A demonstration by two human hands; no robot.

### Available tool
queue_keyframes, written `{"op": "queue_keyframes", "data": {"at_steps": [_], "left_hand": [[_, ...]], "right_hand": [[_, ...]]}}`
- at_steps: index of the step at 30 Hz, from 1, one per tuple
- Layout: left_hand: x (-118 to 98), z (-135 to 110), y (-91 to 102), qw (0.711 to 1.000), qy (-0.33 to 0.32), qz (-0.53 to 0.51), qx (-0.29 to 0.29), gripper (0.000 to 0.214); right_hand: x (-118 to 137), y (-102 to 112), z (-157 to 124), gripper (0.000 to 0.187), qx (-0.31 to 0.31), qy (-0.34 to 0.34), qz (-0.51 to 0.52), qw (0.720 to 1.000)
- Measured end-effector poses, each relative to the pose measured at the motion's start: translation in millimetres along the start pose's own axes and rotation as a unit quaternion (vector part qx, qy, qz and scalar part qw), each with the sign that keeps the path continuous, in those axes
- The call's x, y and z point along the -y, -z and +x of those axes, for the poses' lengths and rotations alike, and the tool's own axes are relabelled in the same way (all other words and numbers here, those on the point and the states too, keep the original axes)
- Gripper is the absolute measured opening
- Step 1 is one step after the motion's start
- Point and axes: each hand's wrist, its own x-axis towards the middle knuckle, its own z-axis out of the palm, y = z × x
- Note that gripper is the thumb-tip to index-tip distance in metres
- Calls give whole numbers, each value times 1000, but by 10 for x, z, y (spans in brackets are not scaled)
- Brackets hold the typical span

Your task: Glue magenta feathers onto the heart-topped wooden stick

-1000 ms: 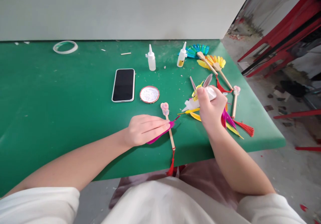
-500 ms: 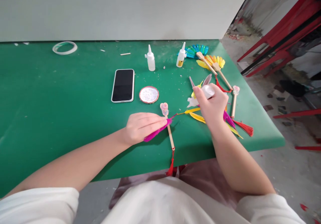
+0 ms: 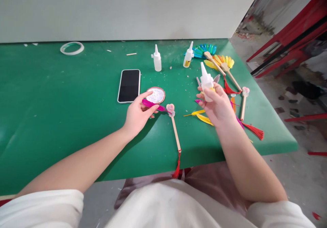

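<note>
Pinched in my left hand [image 3: 139, 114] is a magenta feather [image 3: 154, 105], its quill tip at the pink decorated head of a wooden stick [image 3: 175, 132]. That stick lies on the green table with a red tassel [image 3: 177, 166] hanging over the front edge. My right hand [image 3: 218, 105] grips a white glue bottle [image 3: 206, 80], held upright with the nozzle pointing up. Yellow feathers [image 3: 204, 119] lie below and beside that hand, which partly hides other loose feathers. A round white disc with a red rim [image 3: 160, 93] is just behind my left fingers.
A phone [image 3: 129, 86] lies left of the disc. Two more glue bottles, one [image 3: 157, 59] and another [image 3: 188, 55], stand at the back. Feather fans on sticks [image 3: 227, 63] and a second tasselled stick [image 3: 243, 107] lie at right. A tape roll [image 3: 72, 48] is at back left.
My left hand has turned and brought the feather's tip to the stick's head. My right hand has tipped the glue bottle from nozzle-down to nozzle-up.
</note>
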Motion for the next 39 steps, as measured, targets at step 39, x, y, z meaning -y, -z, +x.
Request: {"op": "queue_keyframes", "data": {"at_steps": [39], "left_hand": [[-75, 25, -17, 987, 137, 80, 20, 57]], "right_hand": [[-355, -180, -439, 34, 258, 308, -530, 747]]}}
